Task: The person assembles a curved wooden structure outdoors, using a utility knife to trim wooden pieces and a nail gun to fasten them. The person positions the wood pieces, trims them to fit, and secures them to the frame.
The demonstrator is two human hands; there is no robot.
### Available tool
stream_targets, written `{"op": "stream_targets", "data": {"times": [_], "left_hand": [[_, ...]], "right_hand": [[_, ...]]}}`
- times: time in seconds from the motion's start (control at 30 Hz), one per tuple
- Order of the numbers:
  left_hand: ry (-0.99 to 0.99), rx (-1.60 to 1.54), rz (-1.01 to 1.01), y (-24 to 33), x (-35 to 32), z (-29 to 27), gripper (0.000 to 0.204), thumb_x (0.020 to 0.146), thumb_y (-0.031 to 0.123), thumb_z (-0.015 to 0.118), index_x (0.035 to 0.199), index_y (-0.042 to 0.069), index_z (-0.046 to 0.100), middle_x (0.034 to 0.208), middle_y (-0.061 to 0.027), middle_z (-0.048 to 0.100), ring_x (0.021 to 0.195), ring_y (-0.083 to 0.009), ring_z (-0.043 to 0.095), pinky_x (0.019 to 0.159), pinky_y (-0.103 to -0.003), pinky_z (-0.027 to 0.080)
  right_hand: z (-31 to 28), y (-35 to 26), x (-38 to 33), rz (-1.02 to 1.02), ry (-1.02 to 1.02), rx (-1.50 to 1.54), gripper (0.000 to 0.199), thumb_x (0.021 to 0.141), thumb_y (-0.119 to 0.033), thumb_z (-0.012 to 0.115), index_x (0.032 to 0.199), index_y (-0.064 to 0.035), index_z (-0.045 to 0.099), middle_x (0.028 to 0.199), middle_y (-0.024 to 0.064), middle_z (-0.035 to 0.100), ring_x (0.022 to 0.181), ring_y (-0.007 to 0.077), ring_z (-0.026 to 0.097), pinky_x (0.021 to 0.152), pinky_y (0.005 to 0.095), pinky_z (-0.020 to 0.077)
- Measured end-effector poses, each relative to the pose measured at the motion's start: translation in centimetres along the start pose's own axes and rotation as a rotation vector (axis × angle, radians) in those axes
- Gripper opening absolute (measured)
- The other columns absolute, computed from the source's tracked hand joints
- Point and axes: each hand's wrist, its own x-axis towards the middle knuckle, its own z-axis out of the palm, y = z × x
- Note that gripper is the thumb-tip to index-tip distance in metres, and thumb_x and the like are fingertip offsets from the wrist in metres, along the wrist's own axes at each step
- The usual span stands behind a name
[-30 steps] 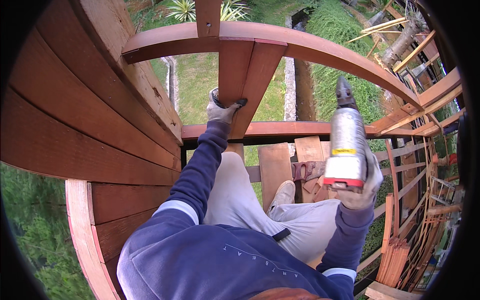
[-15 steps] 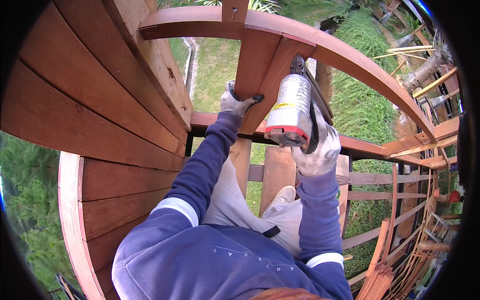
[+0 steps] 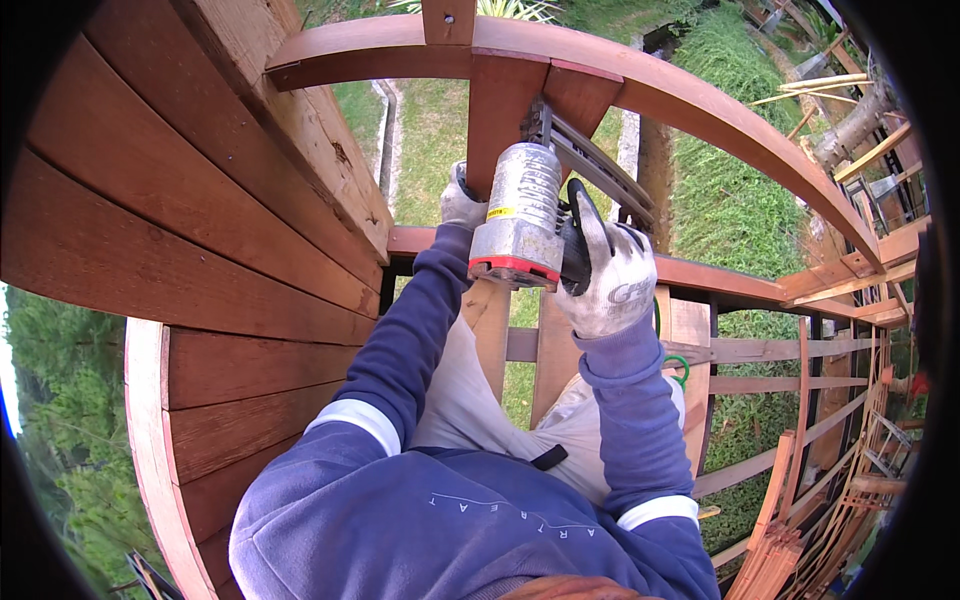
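A silver pneumatic nail gun [image 3: 526, 187] with a red-edged cap and a slanted magazine [image 3: 600, 175] is gripped by the handle in my gloved right hand [image 3: 617, 278]. Its nose rests at or just over the reddish-brown upright boards, near where they meet; I cannot tell if it touches. My gloved left hand [image 3: 461, 202] wraps the left edge of the left wooden board [image 3: 503, 105], its fingers partly hidden behind the board and the tool. The right wooden board [image 3: 584, 93] stands alongside. Both boards reach the curved wooden rail [image 3: 690, 108] at their upper ends.
A plank wall [image 3: 200, 200] and a thick timber post [image 3: 300, 130] rise at the left. Below runs a lower rail [image 3: 715, 281], with floor planks [image 3: 688, 325] about my legs. A green hose [image 3: 680, 368] shows beside my right forearm. Grass lies beyond the rail.
My right hand has carried the nail gun left, its nose shifting from the right board toward the joint with the left board. My left hand stays on the board.
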Motion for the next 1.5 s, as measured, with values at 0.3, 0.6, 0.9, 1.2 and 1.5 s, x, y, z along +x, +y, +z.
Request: {"op": "stream_targets", "data": {"times": [0.3, 0.6, 0.9, 1.2, 1.5], "left_hand": [[0.002, 0.000, 0.017, -0.1, 0.0, 0.0, 0.058, 0.061, 0.020, 0.088, 0.106, 0.004, 0.055, 0.098, -0.0115, 0.068, 0.089, -0.0211, 0.066, 0.080, -0.034, 0.053], [-0.006, -0.005, 0.022, 0.1, 0.0, 0.1, 0.057, 0.061, 0.017, 0.087, 0.106, 0.004, 0.055, 0.097, -0.0119, 0.068, 0.088, -0.0215, 0.066, 0.080, -0.034, 0.053], [-0.008, -0.004, 0.020, -0.1, -0.1, 0.1, 0.055, 0.061, 0.014, 0.085, 0.105, 0.004, 0.055, 0.096, -0.0123, 0.068, 0.088, -0.0219, 0.066, 0.079, -0.034, 0.053], [-0.003, 0.004, 0.029, -0.3, -0.6, -0.1, 0.054, 0.061, 0.011, 0.084, 0.105, 0.003, 0.054, 0.095, -0.0127, 0.068, 0.087, -0.0222, 0.067, 0.079, -0.035, 0.053], [0.006, 0.054, 0.023, 0.4, -1.0, -0.2, 0.055, 0.061, 0.014, 0.085, 0.106, 0.003, 0.055, 0.096, -0.0137, 0.069, 0.086, -0.0237, 0.067, 0.078, -0.035, 0.054]], "right_hand": [[0.1, -0.2, -0.2, 0.030, -0.009, -0.034, 0.080, 0.065, -0.020, 0.076, 0.138, -0.0092, 0.047, 0.093, 0.0122, 0.059, 0.086, 0.0290, 0.061, 0.088, 0.0439, 0.0465], [-0.1, -0.7, -0.3, 0.049, -0.045, -0.023, 0.081, 0.064, -0.021, 0.076, 0.139, -0.0098, 0.047, 0.093, 0.0114, 0.059, 0.087, 0.0293, 0.061, 0.087, 0.0440, 0.0462], [0.9, 0.0, -0.5, 0.021, 0.045, -0.010, 0.083, 0.061, -0.021, 0.078, 0.138, -0.0095, 0.049, 0.089, 0.0115, 0.059, 0.082, 0.0294, 0.061, 0.083, 0.0447, 0.0471], [0.8, 0.6, -1.0, -0.018, 0.030, -0.012, 0.074, 0.069, -0.024, 0.077, 0.134, -0.0055, 0.048, 0.107, 0.0126, 0.063, 0.082, 0.0288, 0.063, 0.080, 0.0427, 0.0487], [0.5, 0.7, -1.0, -0.064, 0.038, -0.057, 0.066, 0.073, -0.022, 0.076, 0.130, -0.0023, 0.050, 0.124, 0.0121, 0.062, 0.079, 0.0271, 0.065, 0.078, 0.0407, 0.0505]]}}
